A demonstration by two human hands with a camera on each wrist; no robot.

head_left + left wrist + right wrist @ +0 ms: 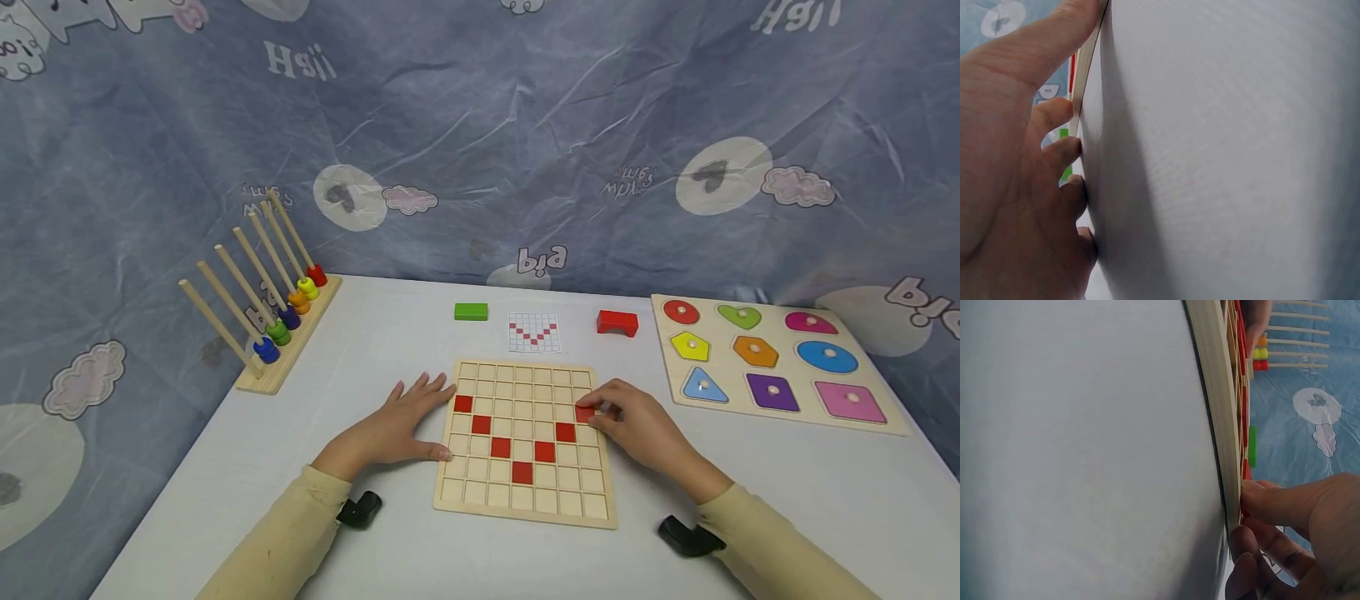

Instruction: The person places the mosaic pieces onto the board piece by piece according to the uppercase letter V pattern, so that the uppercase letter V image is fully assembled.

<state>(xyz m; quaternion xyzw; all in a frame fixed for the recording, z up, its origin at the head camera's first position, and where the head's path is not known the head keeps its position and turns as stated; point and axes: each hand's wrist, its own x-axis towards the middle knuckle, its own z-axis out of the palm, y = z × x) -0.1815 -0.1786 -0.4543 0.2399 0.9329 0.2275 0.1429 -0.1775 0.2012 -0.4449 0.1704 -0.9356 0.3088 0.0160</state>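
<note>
A wooden grid board [525,518] lies flat on the table, with several red square tiles forming a V in its cells. My right hand [637,421] is at the board's right edge, thumb and forefinger pinching a red square tile [582,413] at the V's upper right end. In the right wrist view the thumb [1272,501] hides most of that tile. With fingers spread, my left hand [393,429] rests on the table, thumb and forefinger tips at the board's left edge. The left wrist view shows the thumb [1054,37] against the board's side.
Behind the board lie a printed pattern card [534,333] with a red V, a green block [471,312] and a red arch-shaped block [618,322]. A peg stand [300,350] with coloured beads is at the left. At the right lies a shape puzzle board [720,325].
</note>
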